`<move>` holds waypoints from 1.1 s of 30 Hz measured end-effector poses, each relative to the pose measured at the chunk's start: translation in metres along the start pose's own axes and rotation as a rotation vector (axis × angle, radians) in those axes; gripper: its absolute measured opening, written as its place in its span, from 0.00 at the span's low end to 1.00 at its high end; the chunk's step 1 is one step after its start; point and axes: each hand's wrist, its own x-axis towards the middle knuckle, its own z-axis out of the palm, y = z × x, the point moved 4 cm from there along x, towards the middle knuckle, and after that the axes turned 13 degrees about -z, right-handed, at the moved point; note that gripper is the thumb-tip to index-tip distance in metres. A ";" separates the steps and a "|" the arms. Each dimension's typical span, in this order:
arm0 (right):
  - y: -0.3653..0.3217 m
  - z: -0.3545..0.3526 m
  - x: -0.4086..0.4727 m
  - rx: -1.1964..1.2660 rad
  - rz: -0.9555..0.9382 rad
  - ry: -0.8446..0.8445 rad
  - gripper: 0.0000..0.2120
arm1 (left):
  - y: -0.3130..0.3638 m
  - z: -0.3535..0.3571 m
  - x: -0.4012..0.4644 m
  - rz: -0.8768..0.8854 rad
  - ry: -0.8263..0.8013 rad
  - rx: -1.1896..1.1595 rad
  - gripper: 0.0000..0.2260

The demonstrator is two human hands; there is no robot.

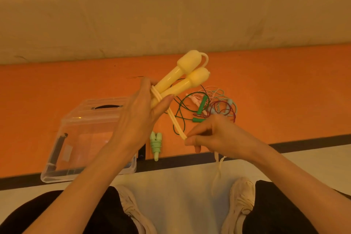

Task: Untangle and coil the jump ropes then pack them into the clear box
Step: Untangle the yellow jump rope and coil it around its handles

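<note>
Knees in black trousers and pale shoes sit closest to the lens, at bottom of frame. Beyond them: orange floor strip with a dark edge, beige surface above it.

Clear box rests on the orange strip, left of centre, lid on, dark handle slot on top, latch on the near-left side.

Left hand is raised above the box's right side and grips the two yellow handles together near their thin ends; fat ends point up and right. Several turns of the yellow rope are wrapped round the handles at the fingers. From there the rope runs down-right, taut, to the right hand, which pinches it between thumb and curled fingers. Slack tail hangs below that hand toward the shoes.

Tangled pile of thin ropes, dark green, red, pink and pale blue, lies on the orange strip behind the right hand.

Light green rope, already bundled, lies just right of the box.
</note>
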 end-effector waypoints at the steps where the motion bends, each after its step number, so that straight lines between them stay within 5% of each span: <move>1: -0.006 0.003 -0.002 0.033 -0.027 -0.014 0.06 | -0.002 0.002 0.001 0.002 -0.003 0.028 0.15; 8: -0.032 -0.004 -0.009 0.327 -0.171 -0.088 0.08 | 0.001 0.012 -0.005 0.106 0.002 0.357 0.25; 33: -0.031 -0.016 -0.008 0.867 -0.264 -0.080 0.14 | 0.005 0.019 -0.015 0.285 -0.229 0.360 0.30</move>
